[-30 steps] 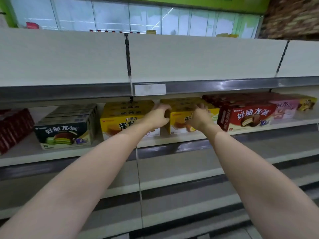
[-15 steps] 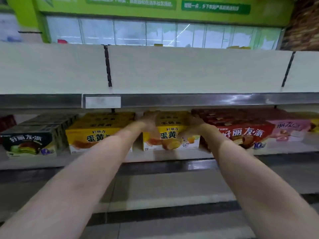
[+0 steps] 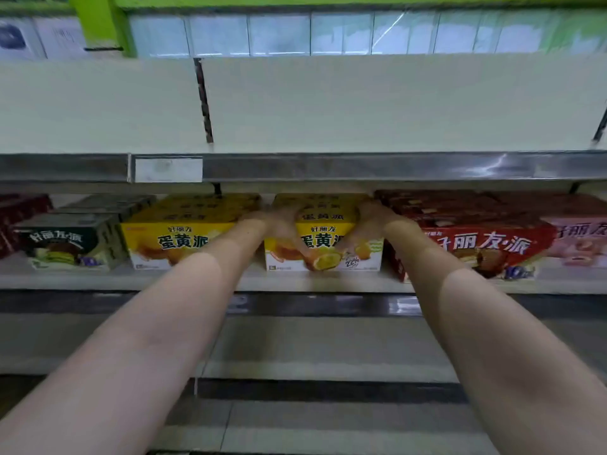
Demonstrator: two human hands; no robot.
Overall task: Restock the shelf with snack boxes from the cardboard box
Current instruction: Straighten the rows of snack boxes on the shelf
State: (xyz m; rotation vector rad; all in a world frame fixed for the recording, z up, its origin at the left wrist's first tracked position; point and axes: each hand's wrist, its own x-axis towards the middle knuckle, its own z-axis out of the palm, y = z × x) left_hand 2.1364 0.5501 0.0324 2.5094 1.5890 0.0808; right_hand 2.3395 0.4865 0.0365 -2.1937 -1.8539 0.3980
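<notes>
Two bare arms reach forward to the middle shelf [image 3: 328,284], and both hands meet at one yellow snack box [image 3: 323,254] that stands on it.

Going from the left: dark red boxes [image 3: 19,215] sit at the far left end of the shelf, partly cut off by the frame. Just beside them is a stack of dark green boxes [image 3: 65,241] with a round cake printed on the front. Next comes a row of yellow boxes [image 3: 177,244], touching the green ones on one side and standing just beside the held box on the other.

The left hand [image 3: 279,224] lies against the left side of the yellow snack box, its fingers curled around the upper left edge and front. The right hand [image 3: 368,221] clasps the opposite side, with the thumb down across the front face. The box sits upright, its base on the shelf, front face toward the camera; motion blur softens both hands, so the exact lie of each finger is unclear.

Right of the held box are red boxes [image 3: 486,247], close against the right wrist. Pink boxes [image 3: 581,241] follow at the right edge.

Above all this, an upper shelf [image 3: 361,106] spans the view, with a blank white price tag [image 3: 168,170] clipped in its metal front rail. Lower shelves [image 3: 295,349] show below the arms.
</notes>
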